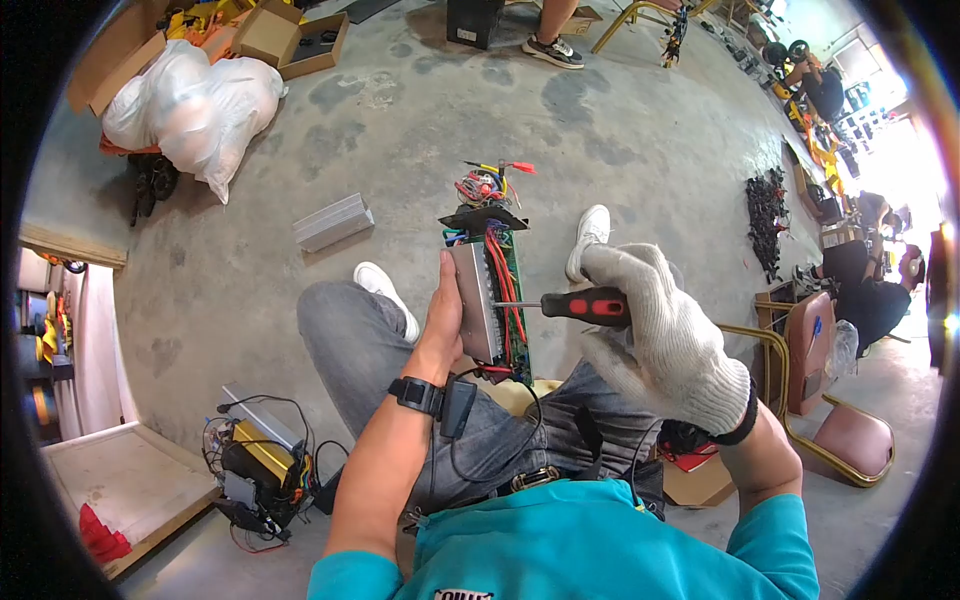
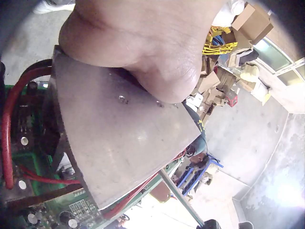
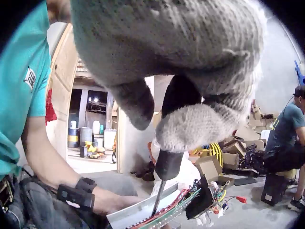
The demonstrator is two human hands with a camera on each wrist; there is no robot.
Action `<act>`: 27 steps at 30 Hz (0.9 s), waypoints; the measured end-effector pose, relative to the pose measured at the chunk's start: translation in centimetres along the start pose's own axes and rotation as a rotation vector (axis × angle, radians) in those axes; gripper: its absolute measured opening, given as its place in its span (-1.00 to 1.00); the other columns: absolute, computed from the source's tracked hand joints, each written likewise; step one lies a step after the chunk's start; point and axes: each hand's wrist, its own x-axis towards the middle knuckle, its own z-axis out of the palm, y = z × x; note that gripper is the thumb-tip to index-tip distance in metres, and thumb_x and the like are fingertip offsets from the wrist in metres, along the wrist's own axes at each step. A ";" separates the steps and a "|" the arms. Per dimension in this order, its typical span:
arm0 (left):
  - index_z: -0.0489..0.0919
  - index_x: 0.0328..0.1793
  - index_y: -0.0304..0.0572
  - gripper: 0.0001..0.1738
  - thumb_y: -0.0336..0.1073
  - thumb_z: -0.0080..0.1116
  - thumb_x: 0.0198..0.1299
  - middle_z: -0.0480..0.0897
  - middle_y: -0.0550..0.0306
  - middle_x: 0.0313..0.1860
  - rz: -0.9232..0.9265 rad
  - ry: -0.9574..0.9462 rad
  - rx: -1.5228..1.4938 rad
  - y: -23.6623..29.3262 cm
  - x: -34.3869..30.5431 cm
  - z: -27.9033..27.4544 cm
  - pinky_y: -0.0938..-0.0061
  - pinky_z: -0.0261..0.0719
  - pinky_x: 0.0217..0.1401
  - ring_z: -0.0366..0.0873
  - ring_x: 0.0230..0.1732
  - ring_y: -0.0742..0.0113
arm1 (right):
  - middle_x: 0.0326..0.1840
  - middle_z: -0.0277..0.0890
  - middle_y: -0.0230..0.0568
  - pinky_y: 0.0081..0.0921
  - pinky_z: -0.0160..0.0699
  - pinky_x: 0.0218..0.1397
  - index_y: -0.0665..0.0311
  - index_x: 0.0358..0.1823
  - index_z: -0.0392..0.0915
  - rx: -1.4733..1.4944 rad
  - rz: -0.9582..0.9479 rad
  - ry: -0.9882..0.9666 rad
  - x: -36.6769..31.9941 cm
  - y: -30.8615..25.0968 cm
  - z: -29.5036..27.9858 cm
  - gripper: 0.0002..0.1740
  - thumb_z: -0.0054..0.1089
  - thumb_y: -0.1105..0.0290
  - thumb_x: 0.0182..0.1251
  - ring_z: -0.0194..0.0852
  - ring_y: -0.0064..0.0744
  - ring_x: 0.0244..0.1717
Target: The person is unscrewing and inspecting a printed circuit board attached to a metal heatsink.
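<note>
A circuit assembly with a grey metal plate [image 1: 473, 300], red wires and a green board [image 1: 516, 300] stands between the person's legs. The bare left hand [image 1: 446, 312] grips it along the plate's left side; in the left wrist view the palm [image 2: 133, 47] lies against the plate [image 2: 119, 133]. The gloved right hand [image 1: 665, 335] holds a black and red screwdriver [image 1: 585, 306], its shaft pointing left to the plate's edge by the red wires. In the right wrist view, gloved fingers [image 3: 190, 126] curl round the screwdriver handle [image 3: 169, 162]. Its tip's exact contact cannot be told.
A silver metal housing [image 1: 335, 223] lies on the floor ahead to the left. White bags [image 1: 195, 110] and an open box [image 1: 300, 40] are at the upper left. Other electronics [image 1: 265, 465] sit at the lower left. A chair [image 1: 850, 440] stands on the right.
</note>
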 end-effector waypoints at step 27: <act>0.57 0.39 -0.19 -0.08 0.49 -0.43 0.58 0.75 0.03 0.10 0.007 -0.012 -0.014 -0.2 0.4 -0.5 0.30 0.76 0.20 0.76 0.08 0.27 | 0.24 0.49 0.18 -0.09 0.71 -0.07 0.27 0.39 0.37 -0.015 0.154 -0.062 -0.2 -0.1 0.3 -0.30 0.48 0.50 0.23 0.71 0.18 -0.02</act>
